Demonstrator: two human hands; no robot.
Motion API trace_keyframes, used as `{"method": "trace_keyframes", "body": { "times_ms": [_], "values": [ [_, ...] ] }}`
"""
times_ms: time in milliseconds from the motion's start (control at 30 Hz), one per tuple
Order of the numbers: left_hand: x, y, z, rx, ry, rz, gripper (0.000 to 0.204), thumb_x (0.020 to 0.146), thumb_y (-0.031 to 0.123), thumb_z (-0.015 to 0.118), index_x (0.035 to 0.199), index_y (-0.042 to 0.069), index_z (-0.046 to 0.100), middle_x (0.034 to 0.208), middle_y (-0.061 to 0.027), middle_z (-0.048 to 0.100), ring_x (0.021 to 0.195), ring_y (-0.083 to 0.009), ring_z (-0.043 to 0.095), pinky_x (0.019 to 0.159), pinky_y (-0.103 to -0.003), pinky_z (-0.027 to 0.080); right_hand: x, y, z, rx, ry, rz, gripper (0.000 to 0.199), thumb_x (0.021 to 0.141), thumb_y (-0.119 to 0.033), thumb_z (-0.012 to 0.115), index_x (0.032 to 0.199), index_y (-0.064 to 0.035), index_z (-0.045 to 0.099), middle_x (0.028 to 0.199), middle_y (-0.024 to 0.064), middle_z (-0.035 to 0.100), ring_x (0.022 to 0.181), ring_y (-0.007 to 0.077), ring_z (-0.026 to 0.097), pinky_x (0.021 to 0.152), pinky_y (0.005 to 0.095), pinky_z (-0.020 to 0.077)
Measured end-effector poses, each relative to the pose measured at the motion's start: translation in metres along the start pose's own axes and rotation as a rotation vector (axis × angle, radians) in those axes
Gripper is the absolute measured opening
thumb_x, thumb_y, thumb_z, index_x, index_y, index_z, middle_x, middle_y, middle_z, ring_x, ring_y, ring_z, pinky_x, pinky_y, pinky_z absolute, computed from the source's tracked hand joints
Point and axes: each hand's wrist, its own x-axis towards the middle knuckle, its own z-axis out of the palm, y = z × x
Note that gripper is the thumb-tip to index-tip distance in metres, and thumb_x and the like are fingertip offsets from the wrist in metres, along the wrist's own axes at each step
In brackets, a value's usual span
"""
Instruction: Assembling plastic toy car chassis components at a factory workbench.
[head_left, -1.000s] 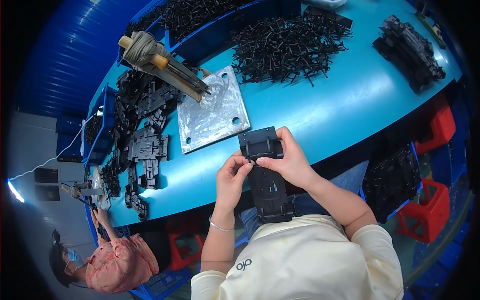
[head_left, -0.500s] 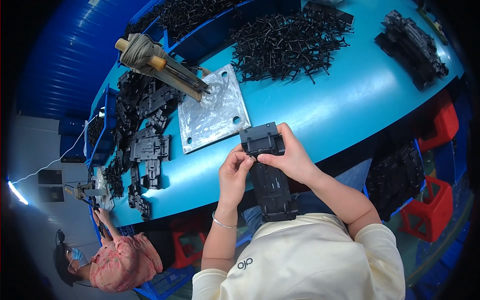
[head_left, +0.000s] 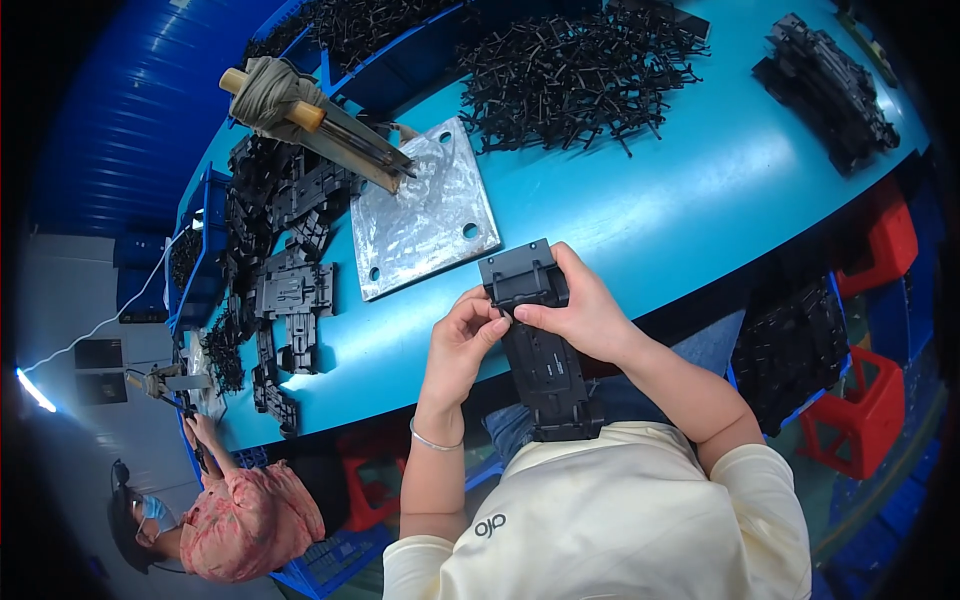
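I hold a long black moulded plastic part [head_left: 545, 360] upright against my chest, over the near edge of the blue table [head_left: 700, 210]. My right hand [head_left: 580, 310] wraps around its upper right side, thumb and fingers across the front. My left hand [head_left: 462, 340] pinches the part's left edge near the top, fingertips meeting those of the right hand. The part's lower end rests against my cream shirt.
A square metal plate [head_left: 425, 210] lies just beyond my hands, with a cloth-wrapped wooden-handled tool [head_left: 310, 115] across its far corner. Piles of small black pieces [head_left: 570, 70] and black parts [head_left: 285, 260], [head_left: 825, 90] sit around. Another person [head_left: 230, 515] works at lower left. Red crates [head_left: 880, 250] stand at right.
The part has stayed in both hands; my left fingertips have shifted slightly on its upper left edge, and the view has tilted a little.
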Motion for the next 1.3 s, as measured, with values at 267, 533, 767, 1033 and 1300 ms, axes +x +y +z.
{"method": "trace_keyframes", "body": {
  "times_ms": [267, 533, 767, 1033, 1300],
  "values": [
    [0.002, 0.002, -0.004, 0.045, -0.056, -0.008, 0.014, 0.067, 0.003, 0.059, 0.075, 0.002, 0.048, 0.092, -0.0026, 0.045, 0.077, -0.0090, 0.045, 0.072, -0.021, 0.035, 0.002, 0.004, -0.002, 0.063, -0.037, 0.019, 0.036, 0.064, -0.007, 0.062, 0.089, -0.0005, 0.036, 0.085, 0.0100, 0.050, 0.080, 0.0135, 0.047, 0.071, 0.0268, 0.0386],
    [-0.003, 0.004, 0.004, -0.097, 0.009, 0.054, 0.039, 0.068, 0.011, 0.062, 0.098, 0.004, 0.037, 0.088, -0.0069, 0.048, 0.080, -0.0141, 0.049, 0.072, -0.024, 0.039, -0.002, 0.006, -0.002, 0.061, -0.064, -0.048, 0.037, 0.065, -0.006, 0.061, 0.093, -0.0005, 0.037, 0.088, 0.0095, 0.050, 0.081, 0.0140, 0.047, 0.072, 0.0268, 0.0380],
    [0.005, -0.001, 0.012, -0.198, 0.023, -0.025, 0.032, 0.073, 0.007, 0.055, 0.100, 0.000, 0.039, 0.089, -0.0091, 0.052, 0.083, -0.0128, 0.050, 0.073, -0.024, 0.040, 0.001, 0.009, -0.008, 0.087, -0.112, -0.017, 0.042, 0.062, -0.002, 0.063, 0.096, -0.0021, 0.038, 0.089, 0.0047, 0.047, 0.085, 0.0106, 0.045, 0.075, 0.0241, 0.0363],
    [0.003, 0.014, 0.029, 0.094, 0.239, 0.286, 0.039, 0.071, 0.003, 0.054, 0.107, 0.000, 0.037, 0.101, -0.0094, 0.046, 0.094, -0.0156, 0.044, 0.077, -0.026, 0.037, 0.004, -0.004, -0.008, 0.143, -0.063, -0.085, 0.045, 0.062, 0.002, 0.062, 0.098, -0.0018, 0.037, 0.090, 0.0047, 0.047, 0.086, 0.0103, 0.045, 0.075, 0.0239, 0.0374],
    [-0.024, 0.041, 0.056, 0.789, 0.270, 0.793, 0.050, 0.070, -0.001, 0.044, 0.118, -0.004, 0.028, 0.123, -0.0297, 0.015, 0.109, -0.0367, 0.031, 0.085, -0.036, 0.032, -0.013, -0.045, 0.024, -0.329, 0.318, -0.378, 0.045, 0.064, -0.010, 0.062, 0.099, 0.0013, 0.036, 0.080, 0.0163, 0.053, 0.070, 0.0296, 0.055, 0.060, 0.0318, 0.0432]
  ]
}}
